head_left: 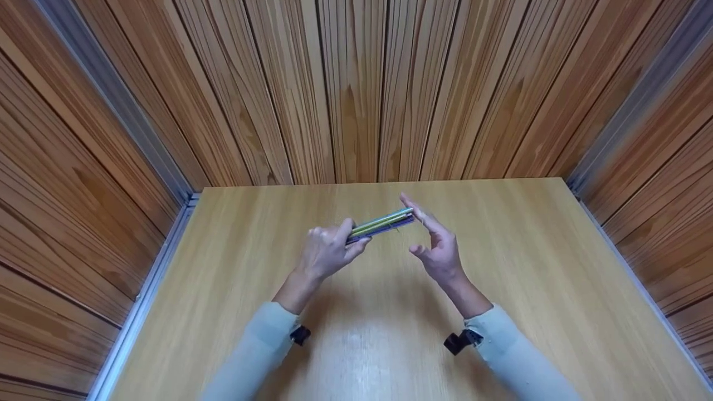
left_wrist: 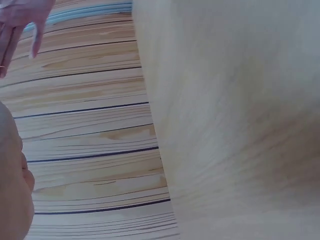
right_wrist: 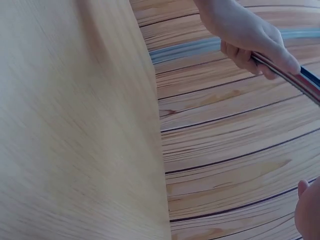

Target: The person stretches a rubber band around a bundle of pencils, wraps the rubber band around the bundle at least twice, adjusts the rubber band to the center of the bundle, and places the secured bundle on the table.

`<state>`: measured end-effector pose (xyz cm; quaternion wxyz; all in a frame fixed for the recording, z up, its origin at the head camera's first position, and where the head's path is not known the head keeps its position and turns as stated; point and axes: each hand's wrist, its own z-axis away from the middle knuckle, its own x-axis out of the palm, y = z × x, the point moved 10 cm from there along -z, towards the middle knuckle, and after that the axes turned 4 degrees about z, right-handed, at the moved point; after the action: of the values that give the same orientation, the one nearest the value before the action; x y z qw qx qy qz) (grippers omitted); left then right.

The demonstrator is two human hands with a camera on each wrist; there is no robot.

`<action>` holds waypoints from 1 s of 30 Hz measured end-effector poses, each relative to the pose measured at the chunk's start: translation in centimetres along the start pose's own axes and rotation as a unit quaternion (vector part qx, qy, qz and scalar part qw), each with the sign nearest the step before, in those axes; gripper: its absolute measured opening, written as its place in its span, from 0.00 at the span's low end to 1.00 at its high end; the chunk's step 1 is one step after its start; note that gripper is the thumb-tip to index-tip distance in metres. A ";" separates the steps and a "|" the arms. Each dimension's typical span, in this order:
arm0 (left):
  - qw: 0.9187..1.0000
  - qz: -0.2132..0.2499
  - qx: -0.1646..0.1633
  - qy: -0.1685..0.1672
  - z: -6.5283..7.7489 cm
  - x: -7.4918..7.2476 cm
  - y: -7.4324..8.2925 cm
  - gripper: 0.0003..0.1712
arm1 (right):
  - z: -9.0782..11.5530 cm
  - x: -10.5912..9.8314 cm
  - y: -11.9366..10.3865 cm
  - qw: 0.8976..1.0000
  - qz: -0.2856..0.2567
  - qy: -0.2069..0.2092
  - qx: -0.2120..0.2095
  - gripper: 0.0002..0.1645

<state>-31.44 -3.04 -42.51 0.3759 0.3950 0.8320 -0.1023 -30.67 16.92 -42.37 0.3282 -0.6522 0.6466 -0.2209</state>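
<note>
My left hand [head_left: 327, 252] grips one end of a bundle of thin coloured sticks [head_left: 381, 224], showing green, yellow, blue and purple. The bundle slants up to the right, held above the table. At its far end is my right hand [head_left: 441, 250], fingers straight and thumb spread apart, with the fingers right at the stick ends. In the right wrist view the left hand [right_wrist: 250, 32] has its fingers curled round the sticks [right_wrist: 306, 82], where red and dark ones show. Only part of the right hand [left_wrist: 17, 17] appears in the left wrist view.
Below the hands lies a light wooden table [head_left: 356, 334]. Wood-plank walls [head_left: 356, 100] stand behind it and at both sides, with grey metal strips [head_left: 139, 125] at the corners. Both sleeves carry a small black device [head_left: 458, 342] near the wrist.
</note>
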 end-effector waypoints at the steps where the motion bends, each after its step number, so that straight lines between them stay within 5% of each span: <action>1: 1.000 -0.015 0.017 -0.004 -0.1 0.0 0.2 0.22 | 0.0 0.0 0.1 1.000 0.003 -0.001 0.003 0.61; 8: 0.991 -0.089 0.095 -0.043 -0.5 -0.1 1.1 0.24 | -0.2 0.0 0.5 0.999 0.015 -0.028 0.027 0.53; 15: 0.977 -0.136 0.144 -0.080 -0.9 0.2 2.0 0.26 | -0.4 0.8 0.0 0.996 0.050 -0.072 0.017 0.32; 22: 0.975 -0.121 0.160 -0.100 -0.9 0.3 2.0 0.25 | -0.8 1.7 -0.3 0.994 0.020 -0.108 -0.007 0.21; 30: 0.976 -0.102 0.143 -0.129 -0.6 1.1 1.8 0.24 | -0.7 1.9 -0.1 0.992 -0.001 -0.125 -0.017 0.18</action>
<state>-30.87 -0.97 -42.65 0.4070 0.3411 0.7895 -0.3079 -30.97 14.90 -42.10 0.3950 -0.6809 0.6035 -0.1275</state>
